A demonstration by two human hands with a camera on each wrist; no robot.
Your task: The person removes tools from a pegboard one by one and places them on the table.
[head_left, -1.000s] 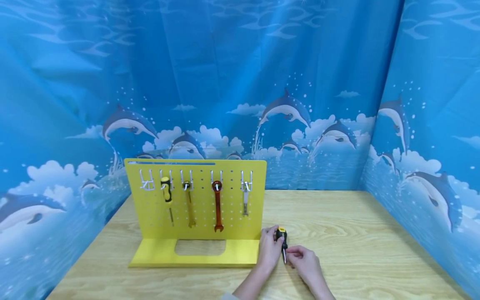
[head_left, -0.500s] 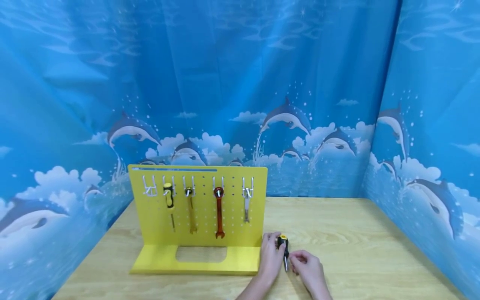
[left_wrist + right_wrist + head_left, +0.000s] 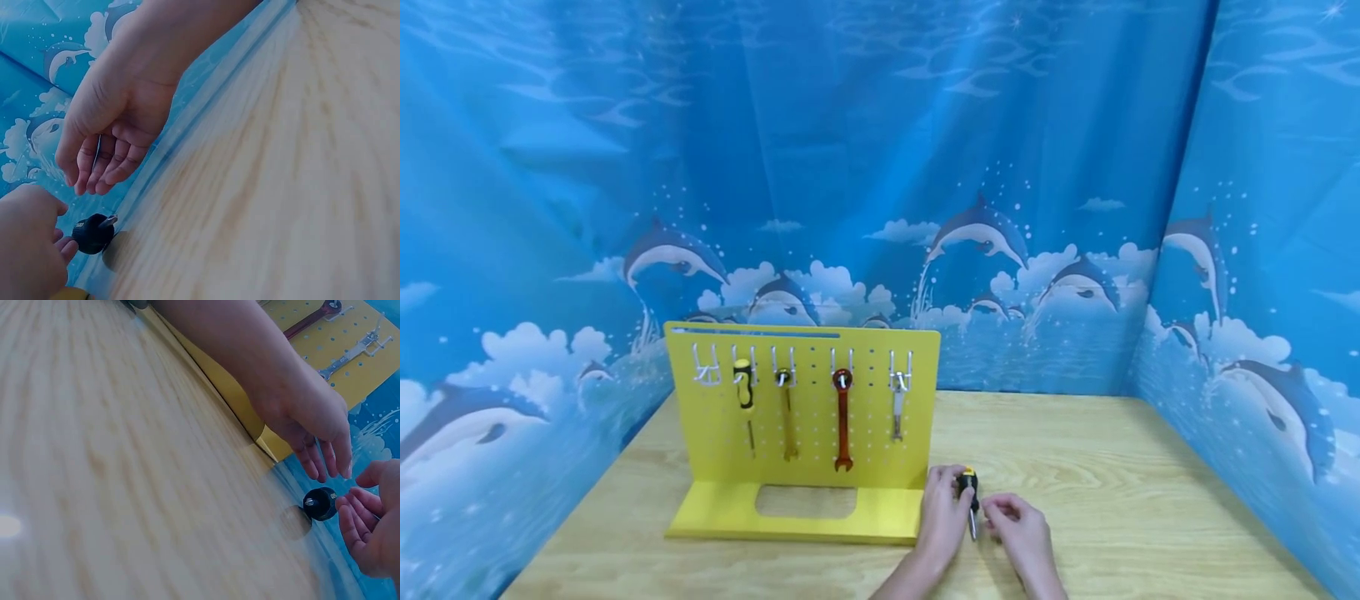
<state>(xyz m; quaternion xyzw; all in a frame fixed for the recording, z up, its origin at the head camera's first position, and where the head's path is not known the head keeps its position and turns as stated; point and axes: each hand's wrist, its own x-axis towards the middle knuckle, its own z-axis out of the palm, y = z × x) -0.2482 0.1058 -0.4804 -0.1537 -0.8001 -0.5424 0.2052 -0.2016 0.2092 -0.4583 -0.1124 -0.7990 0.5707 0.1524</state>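
Note:
A short black screwdriver [image 3: 970,490] with a yellow cap lies on the table right of the pegboard, its shaft pointing toward me. Beside its handle rests my left hand [image 3: 943,515], relaxed fingers along the handle's left side and the thumb at its edge. The left wrist view shows a gap between the thumb and fingers of this left hand [image 3: 31,240] at the black handle [image 3: 92,232]. My right hand [image 3: 1024,533] sits right of the shaft, fingers loosely bent and nothing held. In the right wrist view, the right hand's fingers [image 3: 357,509] overlap the handle's edge.
A yellow pegboard stand [image 3: 722,450] stands left of my hands. On its hooks hang a yellow-black screwdriver [image 3: 744,387], an orange-red wrench [image 3: 843,421], a gold wrench [image 3: 788,421] and a small silver wrench [image 3: 898,408]. Dolphin-print curtains [image 3: 850,167] surround the wooden table [image 3: 1112,475].
The head view has shifted slightly. Both hands and the short screwdriver keep about the same places on the table.

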